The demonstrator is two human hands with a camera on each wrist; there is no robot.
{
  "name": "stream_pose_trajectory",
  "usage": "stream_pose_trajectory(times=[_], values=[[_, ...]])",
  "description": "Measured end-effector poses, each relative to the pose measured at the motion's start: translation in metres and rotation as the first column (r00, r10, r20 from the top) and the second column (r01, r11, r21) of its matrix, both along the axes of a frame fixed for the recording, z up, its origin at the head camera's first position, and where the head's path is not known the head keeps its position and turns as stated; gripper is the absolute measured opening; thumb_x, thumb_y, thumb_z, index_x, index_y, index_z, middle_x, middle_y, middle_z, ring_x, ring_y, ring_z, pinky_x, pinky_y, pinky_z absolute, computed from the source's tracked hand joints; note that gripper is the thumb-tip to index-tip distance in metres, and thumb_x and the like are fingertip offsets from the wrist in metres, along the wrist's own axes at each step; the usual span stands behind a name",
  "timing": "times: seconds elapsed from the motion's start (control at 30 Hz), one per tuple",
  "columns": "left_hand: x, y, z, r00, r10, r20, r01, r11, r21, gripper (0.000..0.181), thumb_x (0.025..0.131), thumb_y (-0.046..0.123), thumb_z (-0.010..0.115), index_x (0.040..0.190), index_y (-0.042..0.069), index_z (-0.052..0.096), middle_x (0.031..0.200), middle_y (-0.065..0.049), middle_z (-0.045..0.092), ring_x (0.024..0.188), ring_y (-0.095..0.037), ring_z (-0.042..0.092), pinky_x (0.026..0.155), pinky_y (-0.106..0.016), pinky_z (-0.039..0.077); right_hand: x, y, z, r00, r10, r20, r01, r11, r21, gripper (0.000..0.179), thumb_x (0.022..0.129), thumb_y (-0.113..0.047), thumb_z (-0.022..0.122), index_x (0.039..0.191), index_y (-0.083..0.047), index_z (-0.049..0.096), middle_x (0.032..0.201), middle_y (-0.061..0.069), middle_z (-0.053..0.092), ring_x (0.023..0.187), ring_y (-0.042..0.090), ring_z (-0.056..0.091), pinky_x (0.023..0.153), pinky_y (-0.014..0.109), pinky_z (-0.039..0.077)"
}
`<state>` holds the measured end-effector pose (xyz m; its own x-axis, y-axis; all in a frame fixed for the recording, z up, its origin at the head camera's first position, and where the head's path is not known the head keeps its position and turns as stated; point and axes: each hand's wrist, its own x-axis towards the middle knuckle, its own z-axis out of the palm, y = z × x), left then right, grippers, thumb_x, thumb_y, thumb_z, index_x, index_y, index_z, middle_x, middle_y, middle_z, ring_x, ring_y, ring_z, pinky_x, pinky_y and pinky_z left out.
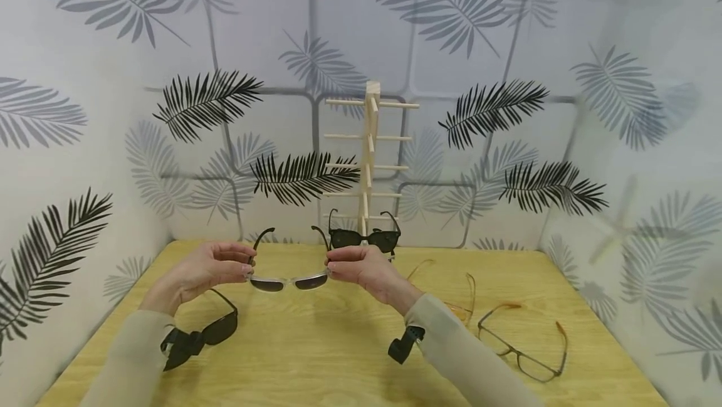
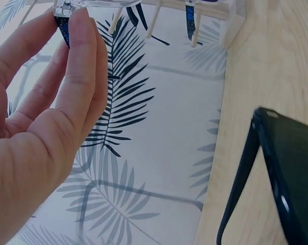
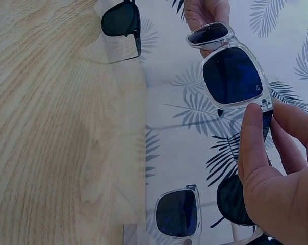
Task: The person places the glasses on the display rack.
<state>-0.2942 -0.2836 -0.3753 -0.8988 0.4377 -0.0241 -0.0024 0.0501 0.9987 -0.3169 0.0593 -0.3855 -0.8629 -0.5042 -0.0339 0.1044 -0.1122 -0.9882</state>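
The left hand [image 1: 211,266] and the right hand [image 1: 369,271] pinch, each at one hinge, the clear-framed sunglasses [image 1: 311,282] with dark lenses and black temples. These are in the air, above the yellow wood-grain table [image 1: 316,347], in front of the pale wooden peg rack [image 1: 370,118]. Black-framed dark sunglasses [image 1: 221,330] lie near the left wrist.

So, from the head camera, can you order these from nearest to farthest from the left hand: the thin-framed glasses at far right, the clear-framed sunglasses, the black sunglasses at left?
1. Clear-framed sunglasses: centre, pinched by the left hand.
2. Black sunglasses: left side, just below that hand in the picture.
3. Thin-framed glasses: far right.
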Motion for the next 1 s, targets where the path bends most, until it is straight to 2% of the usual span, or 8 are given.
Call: stream_pose_trajectory(times=[0.17,0.33,0.57,0.73,0.93,1.0], values=[[-0.003,0.006,0.004,1.0,-0.018,-0.011,0.018,0.999,0.037,0.031,0.09,-0.001,0.067,0.119,0.011,0.065,0.111,-0.003,0.065,0.1,-0.018,0.068,0.091,-0.035,0.057,0.0,0.007,0.008,1.0,-0.016,-0.027,0.016,1.0,-0.006,0.04,0.091,0.005,0.063,0.13,0.012,0.056,0.125,0.023,0.064,0.095,0.013,0.07,0.096,0.035,0.055],[-0.004,0.014,0.007,1.0,-0.014,-0.027,0.015,0.998,0.062,0.03,0.091,-0.002,0.066,0.119,0.011,0.064,0.113,-0.004,0.065,0.101,-0.017,0.068,0.092,-0.033,0.057,-0.002,0.014,0.014,0.999,-0.029,-0.015,0.028,0.999,-0.042,0.036,0.092,0.004,0.063,0.128,0.012,0.058,0.118,0.018,0.069,0.092,0.014,0.071,0.094,0.034,0.056],[-0.007,0.025,0.007,0.997,0.003,-0.073,0.008,0.988,0.153,0.031,0.093,-0.003,0.063,0.123,0.003,0.061,0.11,-0.004,0.068,0.1,-0.017,0.068,0.091,-0.031,0.057,-0.002,0.024,0.022,0.999,-0.048,-0.002,0.048,0.996,-0.075,0.03,0.093,0.003,0.062,0.122,0.007,0.063,0.107,0.009,0.072,0.09,0.015,0.071,0.089,0.03,0.058],[-0.01,0.037,0.006,0.996,0.035,-0.081,-0.017,0.975,0.22,0.028,0.094,-0.003,0.061,0.119,0.009,0.064,0.11,-0.004,0.067,0.098,-0.015,0.068,0.091,-0.029,0.057,-0.001,0.033,0.025,0.998,-0.059,-0.035,0.057,0.996,-0.067,0.035,0.093,0.004,0.061,0.127,0.012,0.058,0.103,0.004,0.073,0.091,0.015,0.071,0.089,0.029,0.057],[-0.013,0.049,0.008,0.993,0.081,-0.092,-0.053,0.961,0.27,0.027,0.094,-0.002,0.062,0.117,0.01,0.067,0.11,-0.005,0.067,0.1,-0.016,0.068,0.088,-0.028,0.058,-0.001,0.041,0.03,0.997,-0.068,-0.048,0.061,0.99,-0.128,0.021,0.094,0.007,0.058,0.105,-0.003,0.072,0.098,0.004,0.074,0.09,0.013,0.071,0.086,0.028,0.058],[-0.013,0.052,0.01,0.992,0.086,-0.096,-0.056,0.958,0.281,0.027,0.094,-0.002,0.062,0.118,0.009,0.066,0.11,-0.004,0.067,0.102,-0.017,0.068,0.087,-0.028,0.058,-0.001,0.043,0.032,0.997,-0.066,-0.049,0.059,0.989,-0.138,0.022,0.094,0.007,0.058,0.107,-0.004,0.072,0.1,0.004,0.073,0.09,0.013,0.071,0.085,0.027,0.059]])
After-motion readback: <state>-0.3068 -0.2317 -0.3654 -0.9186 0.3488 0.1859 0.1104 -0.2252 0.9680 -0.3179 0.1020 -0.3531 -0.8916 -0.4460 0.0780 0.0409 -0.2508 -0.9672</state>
